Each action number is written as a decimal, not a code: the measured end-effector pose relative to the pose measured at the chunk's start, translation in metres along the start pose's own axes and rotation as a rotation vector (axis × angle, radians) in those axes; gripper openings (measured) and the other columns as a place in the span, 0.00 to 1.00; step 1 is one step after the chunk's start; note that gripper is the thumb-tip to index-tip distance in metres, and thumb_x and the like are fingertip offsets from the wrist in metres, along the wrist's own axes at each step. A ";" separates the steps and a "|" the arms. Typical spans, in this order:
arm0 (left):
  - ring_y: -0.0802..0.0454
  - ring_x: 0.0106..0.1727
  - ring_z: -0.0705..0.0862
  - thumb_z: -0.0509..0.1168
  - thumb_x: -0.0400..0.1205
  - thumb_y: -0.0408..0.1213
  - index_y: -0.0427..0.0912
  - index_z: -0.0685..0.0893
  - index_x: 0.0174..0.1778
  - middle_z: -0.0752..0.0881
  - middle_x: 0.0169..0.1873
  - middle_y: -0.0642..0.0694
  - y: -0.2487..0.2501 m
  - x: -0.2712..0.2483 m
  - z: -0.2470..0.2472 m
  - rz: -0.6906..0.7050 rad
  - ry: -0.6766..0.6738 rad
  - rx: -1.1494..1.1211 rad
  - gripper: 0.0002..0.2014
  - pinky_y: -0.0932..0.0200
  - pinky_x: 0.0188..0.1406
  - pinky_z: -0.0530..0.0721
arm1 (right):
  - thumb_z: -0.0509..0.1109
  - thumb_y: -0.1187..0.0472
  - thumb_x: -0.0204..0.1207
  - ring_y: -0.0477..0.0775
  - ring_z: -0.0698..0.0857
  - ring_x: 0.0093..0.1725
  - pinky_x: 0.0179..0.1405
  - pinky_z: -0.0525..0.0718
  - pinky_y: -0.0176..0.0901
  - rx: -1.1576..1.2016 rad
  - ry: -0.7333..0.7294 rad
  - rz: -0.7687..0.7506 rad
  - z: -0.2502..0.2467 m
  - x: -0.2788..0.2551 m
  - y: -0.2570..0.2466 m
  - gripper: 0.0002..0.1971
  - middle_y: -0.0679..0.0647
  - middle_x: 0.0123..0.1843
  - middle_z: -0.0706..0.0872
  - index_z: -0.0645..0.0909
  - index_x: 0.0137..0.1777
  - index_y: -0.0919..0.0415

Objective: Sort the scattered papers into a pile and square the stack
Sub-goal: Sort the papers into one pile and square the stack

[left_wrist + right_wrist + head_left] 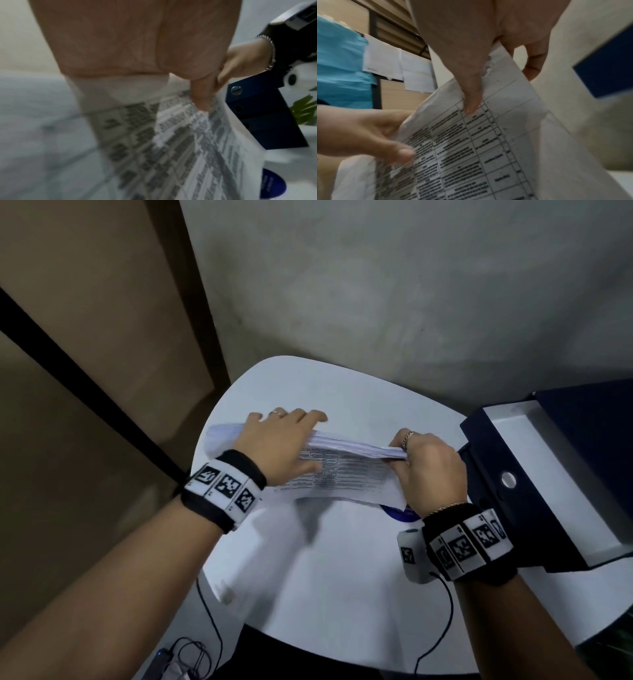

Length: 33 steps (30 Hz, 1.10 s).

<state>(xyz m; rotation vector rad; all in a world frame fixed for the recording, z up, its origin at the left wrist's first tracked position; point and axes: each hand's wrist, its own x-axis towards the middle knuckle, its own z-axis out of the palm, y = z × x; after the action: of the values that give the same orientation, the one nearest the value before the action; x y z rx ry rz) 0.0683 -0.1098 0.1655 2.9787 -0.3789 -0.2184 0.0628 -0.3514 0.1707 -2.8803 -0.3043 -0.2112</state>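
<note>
A stack of white papers [346,470] with a printed table on the near sheet is held on edge above the white table [342,594]. My left hand [301,443] grips its left part, fingers over the top edge and thumb [200,97] pressed on the printed sheet [180,142]. My right hand [402,451] pinches the right end, thumb [471,102] on the front sheet [488,148] and fingers behind. Some paper [222,436] sticks out left past my left hand. The stack's back is hidden.
An open dark blue binder [548,474] lies at the table's right edge, close to my right wrist. A blue round mark [397,513] shows on the table under the stack. Cables [442,628] hang at the near edge. A grey wall stands behind the table.
</note>
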 end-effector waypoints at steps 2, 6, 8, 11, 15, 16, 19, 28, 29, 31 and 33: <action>0.42 0.53 0.85 0.61 0.83 0.54 0.54 0.75 0.61 0.87 0.52 0.51 0.011 0.007 -0.001 0.030 0.099 0.012 0.14 0.46 0.53 0.80 | 0.79 0.60 0.72 0.63 0.85 0.38 0.36 0.79 0.49 0.006 0.155 -0.092 -0.015 0.004 -0.009 0.05 0.53 0.34 0.85 0.84 0.42 0.54; 0.38 0.39 0.83 0.67 0.81 0.47 0.50 0.76 0.47 0.85 0.34 0.50 -0.007 0.000 0.000 -0.088 0.336 -0.297 0.07 0.50 0.34 0.79 | 0.84 0.55 0.65 0.58 0.71 0.78 0.75 0.71 0.61 0.319 0.432 0.104 -0.025 0.003 -0.003 0.44 0.55 0.79 0.72 0.67 0.80 0.55; 0.47 0.35 0.84 0.72 0.79 0.46 0.48 0.81 0.43 0.86 0.31 0.50 -0.023 -0.005 0.000 -0.138 0.423 -0.654 0.08 0.53 0.34 0.81 | 0.87 0.55 0.61 0.50 0.56 0.85 0.85 0.59 0.58 0.539 0.440 0.257 -0.014 0.001 0.003 0.60 0.54 0.87 0.55 0.49 0.86 0.57; 0.64 0.38 0.89 0.74 0.79 0.35 0.49 0.86 0.50 0.91 0.37 0.60 -0.027 -0.015 -0.001 -0.209 0.363 -1.211 0.07 0.68 0.37 0.84 | 0.88 0.62 0.60 0.51 0.67 0.82 0.81 0.68 0.62 1.182 0.188 0.420 0.005 0.005 0.002 0.65 0.53 0.85 0.62 0.43 0.86 0.49; 0.57 0.49 0.92 0.75 0.76 0.39 0.41 0.85 0.61 0.93 0.47 0.51 -0.010 -0.017 0.017 -0.300 0.366 -1.379 0.18 0.63 0.46 0.88 | 0.84 0.58 0.62 0.53 0.89 0.61 0.66 0.84 0.58 1.421 0.045 0.354 0.004 0.014 -0.004 0.34 0.53 0.60 0.91 0.79 0.70 0.60; 0.61 0.48 0.91 0.75 0.77 0.37 0.42 0.86 0.59 0.92 0.47 0.53 -0.003 -0.016 0.022 -0.311 0.438 -1.380 0.15 0.65 0.47 0.86 | 0.82 0.61 0.67 0.50 0.91 0.58 0.64 0.86 0.53 1.358 0.074 0.324 0.000 0.014 -0.007 0.24 0.49 0.55 0.93 0.84 0.63 0.60; 0.73 0.43 0.87 0.74 0.79 0.34 0.44 0.84 0.55 0.89 0.44 0.59 0.013 -0.016 0.033 -0.361 0.678 -1.350 0.10 0.76 0.43 0.82 | 0.78 0.70 0.73 0.38 0.91 0.46 0.48 0.87 0.34 1.271 0.206 0.247 -0.005 0.004 -0.015 0.11 0.37 0.42 0.93 0.87 0.54 0.63; 0.50 0.67 0.85 0.80 0.67 0.57 0.44 0.72 0.73 0.85 0.65 0.45 -0.007 -0.026 0.074 -0.259 0.388 -1.404 0.42 0.49 0.63 0.85 | 0.87 0.68 0.63 0.58 0.91 0.57 0.61 0.87 0.64 1.278 0.098 0.388 0.034 -0.022 -0.008 0.24 0.57 0.54 0.93 0.86 0.60 0.66; 0.47 0.69 0.84 0.79 0.69 0.57 0.42 0.71 0.75 0.85 0.66 0.44 -0.005 -0.024 0.074 -0.235 0.396 -1.443 0.42 0.46 0.66 0.83 | 0.85 0.70 0.65 0.57 0.92 0.55 0.60 0.88 0.64 1.296 0.109 0.405 0.034 -0.021 -0.009 0.21 0.58 0.52 0.93 0.87 0.58 0.69; 0.48 0.69 0.84 0.74 0.73 0.60 0.40 0.72 0.75 0.86 0.65 0.46 0.003 -0.023 0.070 -0.231 0.441 -1.440 0.41 0.45 0.68 0.82 | 0.82 0.71 0.68 0.57 0.93 0.52 0.60 0.87 0.65 1.329 0.110 0.438 0.031 -0.021 -0.012 0.15 0.58 0.49 0.94 0.88 0.54 0.73; 0.50 0.66 0.85 0.71 0.75 0.62 0.38 0.75 0.73 0.88 0.63 0.47 0.010 -0.021 0.064 -0.225 0.533 -1.438 0.38 0.48 0.67 0.83 | 0.82 0.70 0.68 0.61 0.93 0.53 0.60 0.87 0.67 1.349 0.143 0.460 0.032 -0.021 -0.012 0.14 0.59 0.48 0.94 0.89 0.53 0.72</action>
<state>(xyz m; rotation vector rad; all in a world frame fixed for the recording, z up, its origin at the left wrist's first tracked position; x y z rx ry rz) 0.0352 -0.1211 0.1066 1.5377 0.1627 0.2163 0.0437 -0.3359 0.1386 -1.5183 0.2038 -0.0658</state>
